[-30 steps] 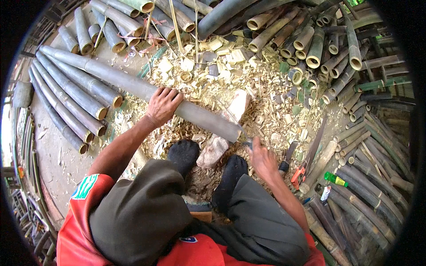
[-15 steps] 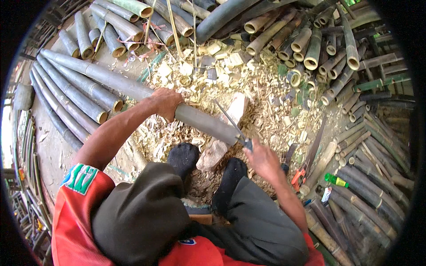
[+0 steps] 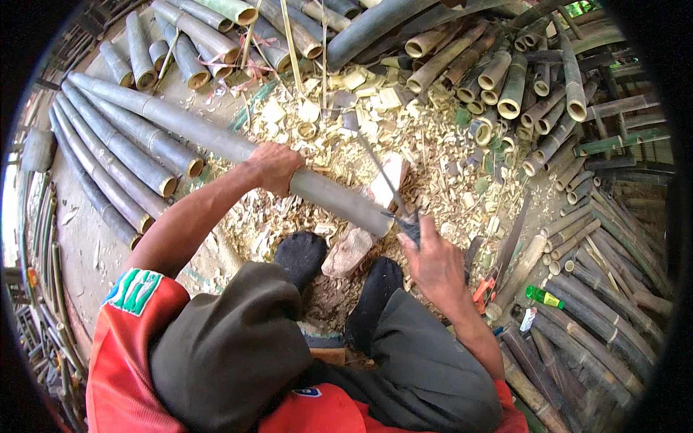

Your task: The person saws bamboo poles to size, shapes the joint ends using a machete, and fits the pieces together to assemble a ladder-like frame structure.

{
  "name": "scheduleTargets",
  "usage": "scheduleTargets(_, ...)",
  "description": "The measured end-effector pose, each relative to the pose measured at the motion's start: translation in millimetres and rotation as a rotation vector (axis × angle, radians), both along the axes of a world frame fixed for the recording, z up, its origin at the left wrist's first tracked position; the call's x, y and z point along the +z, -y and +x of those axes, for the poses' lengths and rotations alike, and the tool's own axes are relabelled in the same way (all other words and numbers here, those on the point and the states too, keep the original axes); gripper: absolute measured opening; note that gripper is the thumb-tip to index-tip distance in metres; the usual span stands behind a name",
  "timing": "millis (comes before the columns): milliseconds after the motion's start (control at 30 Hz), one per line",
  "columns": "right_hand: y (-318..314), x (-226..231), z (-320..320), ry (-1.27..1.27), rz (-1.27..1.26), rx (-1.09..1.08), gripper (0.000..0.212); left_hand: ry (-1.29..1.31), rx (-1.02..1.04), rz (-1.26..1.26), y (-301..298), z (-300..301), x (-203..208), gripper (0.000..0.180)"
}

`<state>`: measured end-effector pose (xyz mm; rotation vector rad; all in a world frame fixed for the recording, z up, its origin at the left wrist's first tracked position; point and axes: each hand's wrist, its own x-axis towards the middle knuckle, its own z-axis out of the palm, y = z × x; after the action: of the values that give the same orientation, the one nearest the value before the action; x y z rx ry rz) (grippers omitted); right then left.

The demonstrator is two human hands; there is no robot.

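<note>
My left hand (image 3: pixel 276 168) is wrapped over a long grey bamboo pole (image 3: pixel 339 201), which slants from the far left down to the middle. The pole's near end lies across a pale, rough block (image 3: pixel 349 250) between my feet. In my right hand (image 3: pixel 435 268), closed round a dark handle, is a knife (image 3: pixel 382 166). Its blade points up and away, with the lower part close to the pole's near end; I cannot tell whether it touches. My fingers partly hide the handle.
Wood chips and shavings (image 3: pixel 325 141) cover the ground ahead. Bamboo poles (image 3: pixel 115 159) lie at the left, and cut lengths (image 3: pixel 512 86) are stacked far right. To my right are a handsaw with an orange handle (image 3: pixel 484 294) and a green bottle (image 3: pixel 545 296).
My right hand has turned and the knife's blade has swung up to a steeper angle. The bamboo pole stays under my left hand, with only a slight shift in view.
</note>
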<state>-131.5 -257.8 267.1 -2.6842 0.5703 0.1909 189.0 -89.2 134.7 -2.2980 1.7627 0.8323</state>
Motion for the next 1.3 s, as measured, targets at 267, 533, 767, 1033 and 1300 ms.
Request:
scheduleTargets(267, 38, -65, -28, -0.292, -0.064, -0.006, 0.034, -0.038, 0.025, 0.004, 13, 4, 2, 0.041)
scheduleTargets(533, 8, -29, -26, 0.127, -0.068, 0.056, 0.038, 0.096, 0.003, -0.29, -9, -14, -7, 0.041)
scheduleTargets(767, 13, -4, -7, -0.294, 0.103, -0.112, 0.048, 0.193, 0.033, -0.397, -22, -14, -32, 0.039)
scheduleTargets(1033, 14, -53, -33, -0.384, 0.023, -0.099, 0.036, 0.319, -0.024, -0.687, -22, -25, -41, 0.03)
scheduleTargets(1300, -4, -34, -36, 0.481, -0.04, 0.076, 0.035, 0.305, -0.006, -0.684, -23, -26, -35, 0.043)
